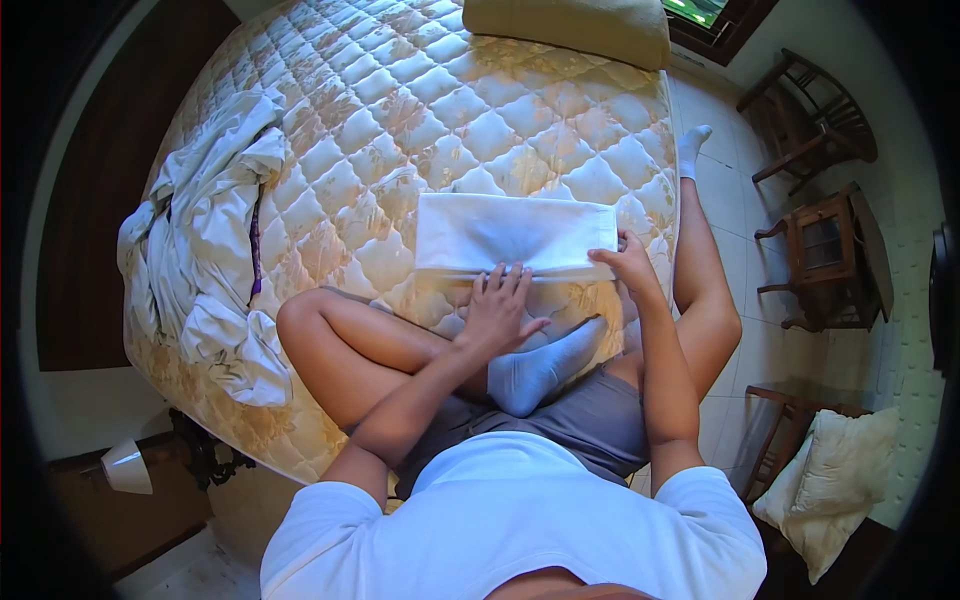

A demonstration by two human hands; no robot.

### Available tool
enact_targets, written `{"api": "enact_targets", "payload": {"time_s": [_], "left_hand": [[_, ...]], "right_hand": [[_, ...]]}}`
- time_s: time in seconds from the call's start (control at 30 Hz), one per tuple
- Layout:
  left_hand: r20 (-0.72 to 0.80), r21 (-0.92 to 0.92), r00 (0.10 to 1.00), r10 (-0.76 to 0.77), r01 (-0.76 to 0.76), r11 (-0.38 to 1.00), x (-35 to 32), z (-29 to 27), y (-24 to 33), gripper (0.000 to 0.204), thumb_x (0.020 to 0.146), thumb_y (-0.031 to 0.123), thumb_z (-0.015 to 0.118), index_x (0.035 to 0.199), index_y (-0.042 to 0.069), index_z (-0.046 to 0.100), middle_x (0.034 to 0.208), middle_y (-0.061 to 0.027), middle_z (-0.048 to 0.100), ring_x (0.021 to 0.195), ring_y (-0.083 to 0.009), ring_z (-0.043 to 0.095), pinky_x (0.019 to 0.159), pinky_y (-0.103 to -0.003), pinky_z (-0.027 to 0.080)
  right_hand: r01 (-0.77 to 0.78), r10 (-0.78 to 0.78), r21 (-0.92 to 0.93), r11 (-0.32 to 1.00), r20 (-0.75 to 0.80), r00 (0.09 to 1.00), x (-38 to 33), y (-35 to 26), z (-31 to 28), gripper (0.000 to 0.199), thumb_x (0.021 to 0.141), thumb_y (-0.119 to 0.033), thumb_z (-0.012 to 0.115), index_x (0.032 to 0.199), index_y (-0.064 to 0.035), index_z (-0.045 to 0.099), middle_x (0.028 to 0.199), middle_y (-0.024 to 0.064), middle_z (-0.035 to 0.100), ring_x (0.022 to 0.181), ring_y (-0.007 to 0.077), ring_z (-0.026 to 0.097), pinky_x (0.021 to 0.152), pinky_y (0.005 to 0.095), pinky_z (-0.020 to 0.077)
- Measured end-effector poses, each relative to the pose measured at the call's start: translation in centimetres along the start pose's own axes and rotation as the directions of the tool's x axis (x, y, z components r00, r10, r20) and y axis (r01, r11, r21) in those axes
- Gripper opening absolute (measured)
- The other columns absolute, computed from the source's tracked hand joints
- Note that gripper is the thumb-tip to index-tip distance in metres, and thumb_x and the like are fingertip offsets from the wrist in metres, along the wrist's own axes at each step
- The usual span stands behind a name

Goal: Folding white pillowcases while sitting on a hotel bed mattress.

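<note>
One mattress [420,110] fills the middle. One folded white cloth [515,235] lies on it, one crumpled sheet [215,250] at nine o'clock, two hands [497,312] [628,264] on the cloth, three wooden chairs [810,120] [825,258] [775,440] around three o'clock, two pillows [835,480] [570,28].

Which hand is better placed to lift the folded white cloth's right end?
Right, probably. The right hand already touches the folded white cloth at its near right corner. The left hand lies flat on the near edge's middle, pinning it to the mattress.

Near edge of folded white cloth [515,235] hidden under left hand [497,310], window [700,10] cut off at top edge, pillows [835,480] partly lost in dark rim
</note>
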State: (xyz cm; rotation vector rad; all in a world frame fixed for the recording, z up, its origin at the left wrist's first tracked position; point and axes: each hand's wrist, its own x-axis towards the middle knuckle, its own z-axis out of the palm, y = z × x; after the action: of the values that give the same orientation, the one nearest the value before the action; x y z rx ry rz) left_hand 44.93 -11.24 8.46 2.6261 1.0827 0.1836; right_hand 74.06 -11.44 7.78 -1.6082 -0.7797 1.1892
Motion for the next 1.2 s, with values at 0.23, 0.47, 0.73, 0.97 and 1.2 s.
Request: {"api": "enact_targets", "payload": {"time_s": [0.23,0.47,0.73,0.97,1.2], "left_hand": [[-0.176,-0.332,0.978,-0.11,0.046,0.942,2.9,-2.8,-9.2,0.056,0.092,0.039,0.079,0.138,0.009,0.065,0.118,-0.0153,0.067,0.108,-0.0329,0.068,0.092,-0.043,0.056],[0.217,-0.96,0.945,-0.246,0.252,0.121,3.4,-4.6,-14.6,0.064,0.106,0.059,0.055,0.144,0.008,0.06,0.121,-0.0103,0.071,0.103,-0.0217,0.072,0.089,-0.04,0.059],[0.325,-0.946,0.877,-0.354,0.296,-0.134,3.5,-5.7,-19.4,0.046,0.106,0.046,0.062,0.126,0.005,0.066,0.099,-0.0049,0.074,0.082,-0.0142,0.073,0.071,-0.028,0.059],[0.12,-0.935,0.821,-0.558,0.282,0.215,4.7,-0.8,-21.7,0.028,0.103,0.025,0.069,0.123,0.005,0.071,0.096,-0.0053,0.077,0.079,-0.0153,0.072,0.069,-0.03,0.056],[-0.399,-0.241,0.721,-0.567,0.514,0.823,4.3,-3.0,-16.4,0.05,0.094,0.027,0.068,0.14,0.008,0.061,0.146,-0.0223,0.059,0.129,-0.0425,0.059,0.105,-0.051,0.05]], "right_hand": [[0.079,-0.088,0.196,0.977,0.039,0.995,-2.7,-7.0,5.8,0.068,0.085,-0.002,0.073,0.147,0.0014,0.046,0.101,0.0078,0.075,0.087,0.013,0.07,0.079,0.0259,0.0545],[0.21,-0.218,0.056,0.976,0.251,0.943,-2.3,-8.6,17.3,0.067,0.089,-0.001,0.07,0.149,0.0,0.041,0.085,0.0063,0.071,0.075,0.0125,0.066,0.068,0.0283,0.0524],[0.534,-0.439,-0.211,0.819,0.37,0.819,-0.2,-3.7,26.8,0.068,0.088,-0.01,0.076,0.146,0.0013,0.044,0.079,0.0106,0.062,0.07,0.0234,0.064,0.066,0.036,0.0523],[0.689,-0.692,-0.553,0.468,0.256,0.675,-0.2,-4.0,21.2,0.043,0.089,-0.017,0.079,0.128,-0.0049,0.067,0.109,0.0142,0.068,0.105,0.0319,0.064,0.092,0.0458,0.0503],[0.529,-0.527,-0.813,0.243,0.347,0.776,1.3,-2.7,19.4,0.088,0.091,-0.058,0.073,0.16,-0.0131,0.043,0.169,0.024,0.029,0.155,0.0486,0.026,0.122,0.0634,0.0252]]}}
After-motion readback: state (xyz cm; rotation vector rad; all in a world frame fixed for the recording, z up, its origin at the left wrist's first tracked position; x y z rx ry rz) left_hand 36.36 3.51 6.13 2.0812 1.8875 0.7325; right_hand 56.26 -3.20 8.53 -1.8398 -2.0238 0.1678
